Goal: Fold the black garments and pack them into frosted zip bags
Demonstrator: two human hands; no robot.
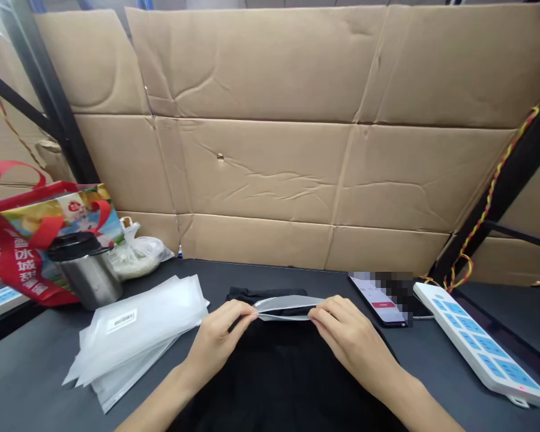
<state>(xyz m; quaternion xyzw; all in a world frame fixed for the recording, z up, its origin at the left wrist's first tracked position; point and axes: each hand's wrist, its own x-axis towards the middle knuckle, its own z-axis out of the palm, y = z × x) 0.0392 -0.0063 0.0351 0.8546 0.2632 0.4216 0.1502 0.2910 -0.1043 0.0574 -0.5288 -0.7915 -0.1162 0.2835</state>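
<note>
A frosted plastic bag (290, 302) is stretched between my two hands at the front middle of the table, its mouth slightly parted, with something black showing inside. My left hand (218, 333) pinches the left corner of the bag's edge between thumb and fingers. At the right corner, my right hand (348, 333) grips the same edge in a like way. Just behind the bag lies a folded piece of black cloth (249, 294). Below the hands is black fabric; I cannot tell where it ends and my clothing begins.
To the left lies a stack of frosted bags (157, 318), the top one with a barcode label. Behind it stand a steel tumbler (92, 279), a red carrier bag (9, 240) and a knotted plastic bag (144, 255). A phone (378, 294) and power strip (481, 348) lie right; cardboard (261, 156) walls the back.
</note>
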